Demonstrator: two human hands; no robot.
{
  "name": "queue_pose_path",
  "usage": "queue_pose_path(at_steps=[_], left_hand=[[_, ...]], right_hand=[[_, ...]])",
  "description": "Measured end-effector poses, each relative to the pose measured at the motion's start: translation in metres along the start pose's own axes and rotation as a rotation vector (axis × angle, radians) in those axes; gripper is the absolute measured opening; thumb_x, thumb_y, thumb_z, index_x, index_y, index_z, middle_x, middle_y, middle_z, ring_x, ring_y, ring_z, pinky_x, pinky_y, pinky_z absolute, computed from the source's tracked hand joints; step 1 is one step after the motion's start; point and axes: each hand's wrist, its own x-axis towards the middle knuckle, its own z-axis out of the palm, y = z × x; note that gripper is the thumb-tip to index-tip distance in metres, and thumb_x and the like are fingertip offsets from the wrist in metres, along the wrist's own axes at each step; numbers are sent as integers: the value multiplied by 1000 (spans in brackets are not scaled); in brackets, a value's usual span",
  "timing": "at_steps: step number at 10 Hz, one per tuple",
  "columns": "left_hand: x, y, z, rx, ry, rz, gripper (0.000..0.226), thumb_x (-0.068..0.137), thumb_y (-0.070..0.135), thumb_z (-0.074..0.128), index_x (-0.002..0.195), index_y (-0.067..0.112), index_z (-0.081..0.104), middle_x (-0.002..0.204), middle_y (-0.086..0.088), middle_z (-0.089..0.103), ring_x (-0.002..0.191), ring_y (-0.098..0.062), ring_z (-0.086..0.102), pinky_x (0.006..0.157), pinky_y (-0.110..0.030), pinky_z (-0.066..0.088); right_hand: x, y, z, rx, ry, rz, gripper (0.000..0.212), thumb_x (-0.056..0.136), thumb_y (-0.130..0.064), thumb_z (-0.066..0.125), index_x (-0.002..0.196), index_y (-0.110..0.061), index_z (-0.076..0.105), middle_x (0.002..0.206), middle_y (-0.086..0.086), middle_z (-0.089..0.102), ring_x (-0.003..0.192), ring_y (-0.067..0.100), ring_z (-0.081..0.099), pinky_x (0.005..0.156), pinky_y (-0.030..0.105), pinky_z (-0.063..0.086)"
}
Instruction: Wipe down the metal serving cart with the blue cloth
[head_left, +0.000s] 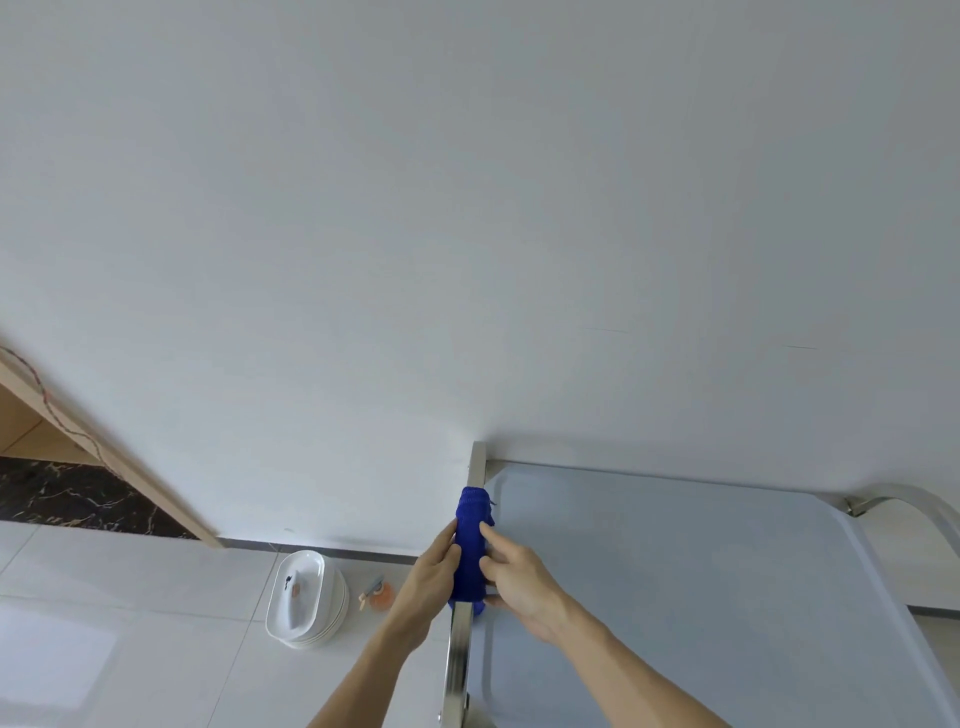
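Note:
The metal serving cart (675, 597) fills the lower right, its flat top shelf pale and shiny. A metal side rail (460, 660) runs along the cart's left edge. The blue cloth (471, 545) is wrapped over that rail about halfway along. My left hand (434, 577) presses the cloth from the left side of the rail. My right hand (519, 582) presses it from the right, fingers on the fabric. Both hands grip the cloth around the rail.
A stack of white oval dishes (306, 597) sits on the tiled floor left of the cart, with a small orange object (378, 597) beside it. The white wall is directly behind the cart. A curved cart handle (904, 509) rises at the far right. A wooden door frame (104, 452) stands at left.

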Motion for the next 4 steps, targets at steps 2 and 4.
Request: queue_pose_path(at_steps=[2,4], left_hand=[[11,2,-2,128,38,26,42,106,18,32,147,25,42,127,1,64,108,-15,65,91,-32,55],[-2,13,9,213,301,174,22,102,19,45,119,25,59,123,3,62,96,-9,62,68,-22,55]], right_hand=[[4,-9,-3,-144,45,-30,57,101,-8,37,154,-29,33,131,8,62,103,33,67,97,43,55],[-20,7,-43,-385,219,-187,37,102,-25,46,138,-30,53,129,-8,58,112,6,58,77,7,44]])
